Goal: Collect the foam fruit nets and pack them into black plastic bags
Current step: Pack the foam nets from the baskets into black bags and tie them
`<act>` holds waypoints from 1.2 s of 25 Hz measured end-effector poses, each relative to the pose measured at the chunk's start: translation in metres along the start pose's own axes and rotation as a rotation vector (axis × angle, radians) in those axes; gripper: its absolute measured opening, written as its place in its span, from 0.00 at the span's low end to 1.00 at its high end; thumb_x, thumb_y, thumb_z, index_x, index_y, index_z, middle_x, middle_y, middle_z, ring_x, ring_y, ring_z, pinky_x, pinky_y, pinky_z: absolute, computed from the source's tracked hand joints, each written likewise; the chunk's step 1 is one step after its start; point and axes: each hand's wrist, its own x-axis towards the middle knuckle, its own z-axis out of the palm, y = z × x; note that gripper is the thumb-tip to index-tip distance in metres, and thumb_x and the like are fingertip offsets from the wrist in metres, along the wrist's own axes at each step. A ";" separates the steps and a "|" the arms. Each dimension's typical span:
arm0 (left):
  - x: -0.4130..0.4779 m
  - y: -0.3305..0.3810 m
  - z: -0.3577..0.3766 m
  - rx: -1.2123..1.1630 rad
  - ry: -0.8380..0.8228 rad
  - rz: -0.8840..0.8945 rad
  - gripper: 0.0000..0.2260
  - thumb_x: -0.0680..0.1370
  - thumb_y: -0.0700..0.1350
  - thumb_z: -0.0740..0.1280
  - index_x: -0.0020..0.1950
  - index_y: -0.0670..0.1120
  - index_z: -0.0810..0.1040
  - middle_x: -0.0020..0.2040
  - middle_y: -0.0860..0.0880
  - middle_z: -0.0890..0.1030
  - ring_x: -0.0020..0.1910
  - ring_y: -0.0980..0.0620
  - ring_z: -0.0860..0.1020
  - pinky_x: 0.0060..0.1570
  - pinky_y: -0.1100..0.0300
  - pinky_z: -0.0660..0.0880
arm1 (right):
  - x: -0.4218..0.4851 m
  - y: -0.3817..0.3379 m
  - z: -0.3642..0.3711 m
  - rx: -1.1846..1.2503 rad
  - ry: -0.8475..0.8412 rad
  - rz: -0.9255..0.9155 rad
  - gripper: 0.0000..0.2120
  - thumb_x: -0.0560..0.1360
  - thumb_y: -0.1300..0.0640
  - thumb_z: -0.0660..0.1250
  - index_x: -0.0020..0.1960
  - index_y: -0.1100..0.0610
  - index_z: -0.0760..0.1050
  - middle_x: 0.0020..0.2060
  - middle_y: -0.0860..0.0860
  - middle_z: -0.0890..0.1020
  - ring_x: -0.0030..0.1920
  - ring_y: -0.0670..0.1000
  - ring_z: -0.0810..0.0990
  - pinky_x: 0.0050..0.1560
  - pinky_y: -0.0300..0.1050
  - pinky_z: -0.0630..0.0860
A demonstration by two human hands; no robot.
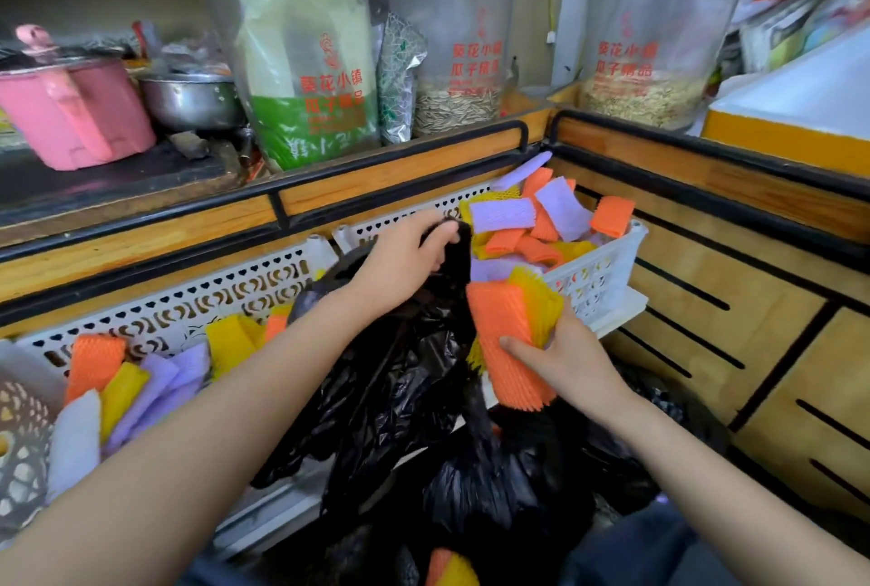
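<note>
Right now my left grip (405, 256) is clenched on the top edge of the black plastic bag (400, 378). It pinches a fold of it and holds it up, so the bag stands between my two arms. My right grip (565, 364) is grasping a small stack of foam nets (503, 340), an orange one in front with yellow ones behind and my thumb laid across the orange face. The stack sits just to the left of that grip, right beside the raised edge of the bag. Whether it touches the plastic I cannot tell.

As for progress, I judge the job far from finished. Just beyond my right grip the white basket (602, 274) is heaped with loose nets (518, 218) in orange, purple and yellow, piled above its rim. Well to the left of my left grip and lower down, a long perforated basket (188, 307) holds another batch (132, 378) of orange, yellow, purple and white ones.

Below both grips, close to my lap, an orange and yellow pair (447, 566) shows among black plastic. I cannot tell whether it lies inside a bag or on top of one. The folds of the bag hide how much it already holds.

What is left, by my reckoning, is to drop this stack into the mouth and then clear both baskets. That looks like more than one bag's worth.
</note>
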 end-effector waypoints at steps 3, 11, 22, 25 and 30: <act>0.012 0.051 0.027 -0.139 0.051 0.105 0.10 0.82 0.44 0.56 0.45 0.46 0.75 0.32 0.50 0.76 0.31 0.57 0.76 0.36 0.69 0.70 | 0.000 -0.001 -0.045 0.018 0.230 0.080 0.29 0.70 0.50 0.73 0.64 0.59 0.64 0.48 0.52 0.77 0.45 0.51 0.75 0.43 0.44 0.68; 0.009 0.107 0.044 -0.430 0.128 0.096 0.10 0.82 0.40 0.55 0.49 0.40 0.75 0.35 0.45 0.78 0.31 0.62 0.76 0.39 0.75 0.69 | -0.009 0.006 -0.117 0.123 0.431 0.076 0.31 0.72 0.50 0.71 0.67 0.60 0.61 0.52 0.49 0.74 0.50 0.48 0.75 0.48 0.41 0.69; -0.103 -0.022 0.095 -0.423 0.045 -0.464 0.09 0.81 0.44 0.61 0.45 0.40 0.71 0.28 0.49 0.77 0.27 0.56 0.78 0.35 0.58 0.67 | -0.053 0.060 -0.048 0.041 0.297 0.281 0.30 0.70 0.50 0.73 0.63 0.62 0.63 0.45 0.54 0.78 0.46 0.59 0.80 0.42 0.49 0.74; -0.124 -0.033 0.100 -0.453 0.091 -0.514 0.09 0.81 0.44 0.59 0.46 0.41 0.73 0.24 0.53 0.76 0.29 0.52 0.77 0.34 0.57 0.66 | -0.063 0.042 -0.017 0.214 0.302 0.103 0.22 0.70 0.52 0.74 0.59 0.58 0.72 0.48 0.56 0.81 0.44 0.54 0.80 0.48 0.47 0.76; -0.144 -0.037 0.092 -0.570 0.254 -0.512 0.10 0.83 0.43 0.54 0.48 0.46 0.73 0.31 0.47 0.73 0.25 0.56 0.75 0.40 0.52 0.73 | -0.076 0.046 0.037 0.094 -0.051 -0.032 0.26 0.70 0.51 0.74 0.63 0.54 0.67 0.52 0.45 0.78 0.51 0.44 0.77 0.50 0.38 0.73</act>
